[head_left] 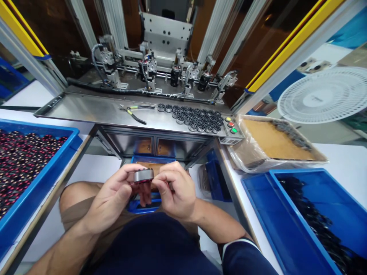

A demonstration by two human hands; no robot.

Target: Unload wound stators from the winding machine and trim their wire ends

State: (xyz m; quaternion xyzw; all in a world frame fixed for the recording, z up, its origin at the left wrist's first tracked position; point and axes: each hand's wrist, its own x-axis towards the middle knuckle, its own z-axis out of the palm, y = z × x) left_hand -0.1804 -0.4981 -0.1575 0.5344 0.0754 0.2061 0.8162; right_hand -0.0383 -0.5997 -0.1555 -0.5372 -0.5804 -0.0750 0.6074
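Note:
In front of my lap, my left hand (111,198) holds a motor stator (144,175) by its left side, thumb in front and fingers behind and under it. The stator is a short silver ring with black teeth along its top and dark red showing at its lower edge. My right hand (177,191) is closed in a pinch, thumb and forefinger against the stator's right lower edge. Whatever lies between those fingertips is too small to make out.
Ahead, a metal ledge (86,114) carries side cutters (134,113) and rows of black-and-silver cores (197,117). Behind it stand machine fixtures (176,72). A blue bin (75,133) of stators is left; a lined box (275,141) and blue bin (258,191) are right.

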